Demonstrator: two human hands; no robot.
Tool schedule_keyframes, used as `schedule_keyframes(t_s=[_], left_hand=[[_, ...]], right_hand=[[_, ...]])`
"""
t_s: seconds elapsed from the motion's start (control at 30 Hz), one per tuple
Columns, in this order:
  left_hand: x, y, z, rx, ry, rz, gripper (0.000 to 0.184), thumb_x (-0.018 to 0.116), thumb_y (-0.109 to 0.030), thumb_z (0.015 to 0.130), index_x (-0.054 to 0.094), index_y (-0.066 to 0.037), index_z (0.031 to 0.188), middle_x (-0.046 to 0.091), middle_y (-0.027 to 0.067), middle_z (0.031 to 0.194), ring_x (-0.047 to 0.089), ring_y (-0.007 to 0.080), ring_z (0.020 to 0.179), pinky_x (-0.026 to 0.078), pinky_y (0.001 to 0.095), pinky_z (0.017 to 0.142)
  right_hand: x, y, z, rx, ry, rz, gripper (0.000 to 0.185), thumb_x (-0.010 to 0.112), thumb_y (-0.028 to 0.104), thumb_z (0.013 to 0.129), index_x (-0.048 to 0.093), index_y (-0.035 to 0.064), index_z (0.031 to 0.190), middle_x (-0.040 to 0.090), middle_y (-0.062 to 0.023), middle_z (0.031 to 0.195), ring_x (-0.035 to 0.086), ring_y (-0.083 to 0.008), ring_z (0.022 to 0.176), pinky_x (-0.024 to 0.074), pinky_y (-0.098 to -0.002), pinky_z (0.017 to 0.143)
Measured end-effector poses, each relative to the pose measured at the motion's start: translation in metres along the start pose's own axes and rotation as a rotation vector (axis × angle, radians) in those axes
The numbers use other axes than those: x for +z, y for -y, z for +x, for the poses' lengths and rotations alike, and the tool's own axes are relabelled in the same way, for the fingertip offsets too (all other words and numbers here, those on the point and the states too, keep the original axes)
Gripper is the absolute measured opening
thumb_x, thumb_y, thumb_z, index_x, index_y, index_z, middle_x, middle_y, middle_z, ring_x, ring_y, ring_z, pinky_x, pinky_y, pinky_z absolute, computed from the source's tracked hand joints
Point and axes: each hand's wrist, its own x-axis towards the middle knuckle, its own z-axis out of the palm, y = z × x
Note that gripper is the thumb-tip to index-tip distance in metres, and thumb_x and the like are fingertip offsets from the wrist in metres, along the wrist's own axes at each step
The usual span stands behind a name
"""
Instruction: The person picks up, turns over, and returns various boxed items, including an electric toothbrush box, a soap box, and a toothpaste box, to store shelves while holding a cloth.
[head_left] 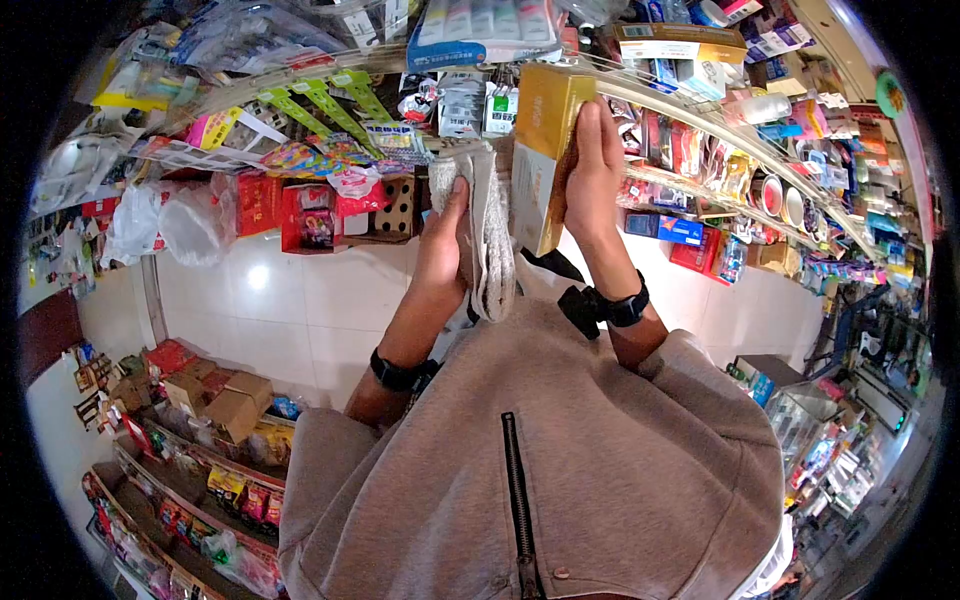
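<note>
My left hand (pixel 444 246) grips a folded white woven cloth (pixel 492 240), with the thumb on its near side and the other fingers mostly hidden. The cloth stands on edge, its layers and thick weave showing. In my right hand (pixel 594 178) is a yellow-and-white cardboard box (pixel 541 165), held upright with the fingers along its right side. A narrow gap separates cloth and box. Both are in front of my chest, close to the shelf edge. Dark bands circle both wrists.
Packed shelves curve ahead, with a clear plastic pack (pixel 485 30) on top and hanging packets (pixel 325 110) along the edge. White plastic bags (pixel 205 220) and a red box (pixel 308 216) sit lower left. Cardboard boxes (pixel 238 405) lie on shelving behind left. Pale floor tiles (pixel 270 300) show between.
</note>
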Motion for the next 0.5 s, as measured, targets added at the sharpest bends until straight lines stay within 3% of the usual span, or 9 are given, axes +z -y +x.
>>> schedule_keyframes(t_s=[0.1,0.13,0.17,0.23,0.27,0.3,0.37,0.5], left_hand=[[0.007,-0.006,-0.005,0.066,-0.008,0.014,0.048,0.057,-0.04,0.095,0.053,-0.003,0.125,0.064,0.0071,0.108,0.064,0.0164,0.092,0.053,0.0313,0.078],[0.004,-0.007,-0.004,0.102,-0.004,0.034,0.048,0.057,-0.04,0.096,0.053,-0.003,0.125,0.064,0.0067,0.108,0.064,0.0162,0.093,0.052,0.031,0.079],[0.002,-0.008,-0.003,0.136,0.0,0.055,0.047,0.057,-0.04,0.096,0.054,-0.003,0.125,0.064,0.0062,0.108,0.064,0.0159,0.093,0.052,0.0307,0.079],[0.006,-0.015,-0.005,0.15,-0.001,0.06,0.046,0.057,-0.04,0.096,0.055,-0.004,0.124,0.065,0.0059,0.107,0.064,0.0155,0.093,0.052,0.0306,0.078],[0.008,-0.018,-0.006,0.162,0.002,0.065,0.045,0.056,-0.04,0.096,0.055,-0.004,0.123,0.065,0.0057,0.106,0.064,0.0151,0.092,0.052,0.0306,0.078],[0.009,-0.021,-0.005,0.164,0.002,0.065,0.045,0.056,-0.04,0.096,0.055,-0.004,0.123,0.065,0.0057,0.106,0.064,0.0151,0.092,0.052,0.0306,0.078],[0.009,-0.028,-0.003,0.171,0.045,0.001,0.045,0.056,-0.042,0.096,0.056,-0.004,0.121,0.065,0.0054,0.103,0.064,0.0147,0.09,0.052,0.0306,0.077],[0.004,-0.047,-0.009,0.133,0.098,-0.119,0.048,0.051,-0.046,0.096,0.057,-0.005,0.122,0.067,0.0081,0.103,0.066,0.0183,0.091,0.055,0.0346,0.081]], right_hand=[[-0.001,-0.016,-0.003,-0.131,-0.041,-0.254,0.033,0.037,0.024,0.105,0.052,-0.0035,0.115,0.058,-0.005,0.098,0.049,-0.011,0.088,0.0412,-0.0263,0.081],[0.003,-0.007,-0.008,-0.111,0.009,-0.183,0.037,0.045,0.03,0.101,0.049,-0.0047,0.112,0.054,-0.0104,0.098,0.049,-0.0178,0.089,0.0409,-0.03,0.083],[0.001,-0.013,-0.011,-0.11,0.013,-0.181,0.037,0.045,0.03,0.101,0.049,-0.0047,0.112,0.054,-0.0104,0.098,0.049,-0.0178,0.089,0.0409,-0.03,0.083],[-0.007,-0.027,-0.019,-0.347,0.147,-0.374,0.05,0.06,0.037,0.09,0.047,-0.0059,0.113,0.047,-0.0151,0.1,0.047,-0.0255,0.093,0.0402,-0.0348,0.086],[-0.011,-0.031,-0.023,-0.297,0.211,-0.409,0.061,0.072,0.036,0.077,0.047,-0.0048,0.114,0.042,-0.0191,0.103,0.046,-0.0338,0.097,0.039,-0.0412,0.088],[-0.011,-0.027,-0.026,-0.297,0.212,-0.408,0.061,0.072,0.036,0.077,0.047,-0.0048,0.114,0.042,-0.0191,0.103,0.046,-0.0338,0.097,0.039,-0.0412,0.088],[-0.011,-0.019,-0.034,-0.452,0.303,-0.718,0.058,0.075,0.028,0.074,0.047,-0.0042,0.113,0.044,-0.0207,0.107,0.046,-0.0371,0.1,0.0387,-0.0443,0.089],[-0.024,-0.022,-0.046,-0.433,0.34,-0.836,0.056,0.075,0.023,0.074,0.047,-0.0046,0.114,0.045,-0.0225,0.11,0.046,-0.0392,0.102,0.0389,-0.0448,0.09]])
